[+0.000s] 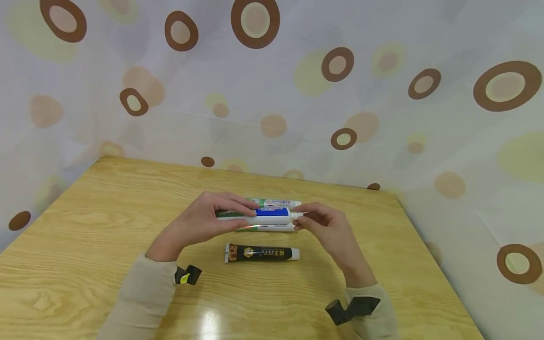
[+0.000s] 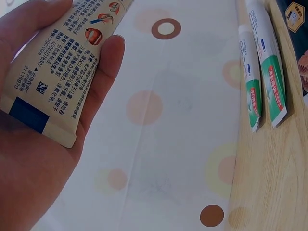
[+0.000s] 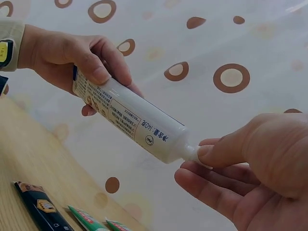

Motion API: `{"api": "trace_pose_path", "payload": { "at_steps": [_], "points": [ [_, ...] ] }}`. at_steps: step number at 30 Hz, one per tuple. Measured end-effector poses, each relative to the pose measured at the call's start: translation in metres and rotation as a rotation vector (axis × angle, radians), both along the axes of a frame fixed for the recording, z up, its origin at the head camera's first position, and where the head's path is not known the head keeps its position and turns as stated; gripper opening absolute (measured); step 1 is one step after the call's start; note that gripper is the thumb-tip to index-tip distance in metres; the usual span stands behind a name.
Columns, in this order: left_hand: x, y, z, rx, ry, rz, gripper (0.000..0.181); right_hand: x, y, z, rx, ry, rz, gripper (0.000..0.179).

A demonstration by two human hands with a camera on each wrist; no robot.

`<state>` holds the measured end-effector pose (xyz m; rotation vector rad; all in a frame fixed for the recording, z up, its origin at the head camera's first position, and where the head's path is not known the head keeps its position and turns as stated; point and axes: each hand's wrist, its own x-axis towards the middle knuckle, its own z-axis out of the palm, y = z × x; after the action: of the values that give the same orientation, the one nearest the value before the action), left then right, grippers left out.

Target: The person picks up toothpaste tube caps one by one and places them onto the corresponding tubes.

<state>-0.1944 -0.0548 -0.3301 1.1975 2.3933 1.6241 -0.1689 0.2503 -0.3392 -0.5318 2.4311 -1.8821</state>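
My left hand (image 1: 197,219) grips a white toothpaste tube (image 3: 132,115) with a blue patch, holding it above the table. Its thumb lies along one side and the fingers along the other. The tube's printed back and flat end (image 2: 41,120) show in the left wrist view. At the nozzle end, my right hand (image 1: 329,231) pinches the small white cap (image 1: 299,215) between thumb and fingers. Much of the cap is hidden by the fingertips in the right wrist view, where the pale nozzle neck shows beside them.
Two green-and-white toothpaste tubes (image 2: 272,72) lie side by side on the wooden table (image 1: 106,226), partly covered by the held tube in the head view. Nearer me lies a black toothpaste tube (image 1: 261,252) with a white cap. A circle-patterned sheet (image 1: 272,94) stands behind the table.
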Motion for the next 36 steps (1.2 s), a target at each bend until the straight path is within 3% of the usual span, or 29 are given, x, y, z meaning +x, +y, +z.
{"api": "trace_pose_path", "payload": {
  "at_steps": [5,19,36],
  "points": [
    [-0.0004,0.0006,0.0015,0.019,-0.025,-0.020,0.019,-0.0002,-0.0001,0.0009,-0.010,0.003,0.017,0.027],
    [-0.0017,0.0000,-0.0020,0.035,-0.008,-0.023,0.019,-0.0041,-0.0017,-0.0028,-0.025,-0.080,-0.002,0.028],
    [-0.0021,0.0035,-0.0052,0.002,-0.005,-0.025,0.020,-0.0022,0.0037,-0.0027,-0.016,-0.057,0.039,0.027]
  ]
}}
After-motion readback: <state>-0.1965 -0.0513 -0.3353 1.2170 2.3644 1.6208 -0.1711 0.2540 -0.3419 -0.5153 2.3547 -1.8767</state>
